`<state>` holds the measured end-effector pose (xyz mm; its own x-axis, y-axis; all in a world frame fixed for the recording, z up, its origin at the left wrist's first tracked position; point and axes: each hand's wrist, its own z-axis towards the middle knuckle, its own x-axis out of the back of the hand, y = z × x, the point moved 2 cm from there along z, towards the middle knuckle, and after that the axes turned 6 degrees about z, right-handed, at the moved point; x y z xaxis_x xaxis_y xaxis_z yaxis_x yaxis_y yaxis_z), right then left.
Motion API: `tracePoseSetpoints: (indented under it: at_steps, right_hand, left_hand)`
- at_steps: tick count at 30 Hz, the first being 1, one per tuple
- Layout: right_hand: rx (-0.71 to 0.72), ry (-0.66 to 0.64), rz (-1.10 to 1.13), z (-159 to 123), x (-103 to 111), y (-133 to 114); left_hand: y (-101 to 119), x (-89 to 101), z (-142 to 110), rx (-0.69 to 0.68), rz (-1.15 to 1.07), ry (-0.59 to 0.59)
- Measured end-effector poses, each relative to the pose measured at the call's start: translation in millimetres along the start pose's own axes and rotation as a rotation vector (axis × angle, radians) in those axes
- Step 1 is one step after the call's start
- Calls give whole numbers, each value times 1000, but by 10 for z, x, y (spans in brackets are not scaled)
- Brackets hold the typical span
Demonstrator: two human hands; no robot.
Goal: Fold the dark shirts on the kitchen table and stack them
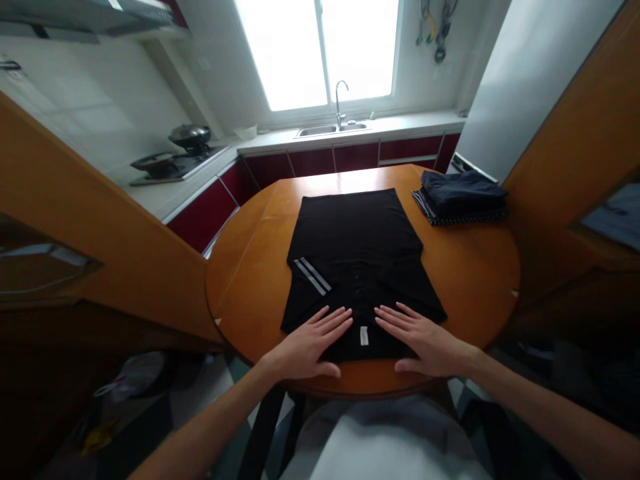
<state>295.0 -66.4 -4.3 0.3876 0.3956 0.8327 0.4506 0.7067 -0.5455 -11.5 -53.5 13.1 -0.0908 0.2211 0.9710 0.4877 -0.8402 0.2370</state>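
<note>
I can't read a single word, brand or number from here. The one label I can spot is a small white tag (364,335) on the black garment (355,227), close to its near edge; there seem to be faint marks on it, though it's too small and blurred to make out.

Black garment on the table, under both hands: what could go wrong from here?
The black cloth garment could wrinkle or skew if the flat left hand and right hand slide unevenly.
The black sleeve end with two pale stripes lies loose across the garment and might shift.
The stack of folded dark clothes sits near the edge of the round brown wooden table; a bump might push it off.
</note>
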Motion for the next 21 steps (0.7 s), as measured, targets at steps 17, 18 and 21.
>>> tracePoseSetpoints:
  at_steps: [17,18,21]
  right_hand:
    - [-224,360,215,4,69,100]
    - [-278,384,261,46,106,105]
    - [-371,461,345,208,225,150]
  left_hand:
    - [-99,-1,-116,271,-258,297]
    - [-123,22,-75,353,-321,341]
    - [-228,76,75,530,-422,420]
